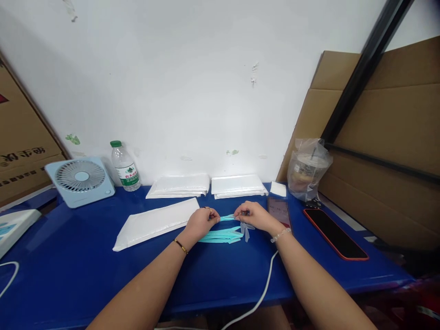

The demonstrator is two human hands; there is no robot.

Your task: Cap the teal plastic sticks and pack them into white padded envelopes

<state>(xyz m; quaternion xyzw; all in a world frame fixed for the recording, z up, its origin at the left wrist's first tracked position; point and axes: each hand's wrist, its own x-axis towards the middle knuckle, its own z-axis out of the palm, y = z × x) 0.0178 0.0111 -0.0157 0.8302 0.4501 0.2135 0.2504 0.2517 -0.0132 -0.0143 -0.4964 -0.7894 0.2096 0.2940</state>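
My left hand (200,223) and my right hand (253,215) meet over the middle of the blue table (85,270). Together they pinch a thin teal strip (227,218) stretched between their fingertips. Just below the hands lies a small pile of similar teal strips (220,236) on the table. A small clear piece (246,232) hangs under my right hand. A white padded envelope (154,223) lies flat to the left of my left hand.
Two stacks of white envelopes (180,185) (238,184) sit by the wall. A small fan (80,179) and a water bottle (125,166) stand back left. At right are two phones (279,211) (334,233), a bagged drink cup (308,170), cardboard (388,137). A white cable (264,288) trails off the front edge.
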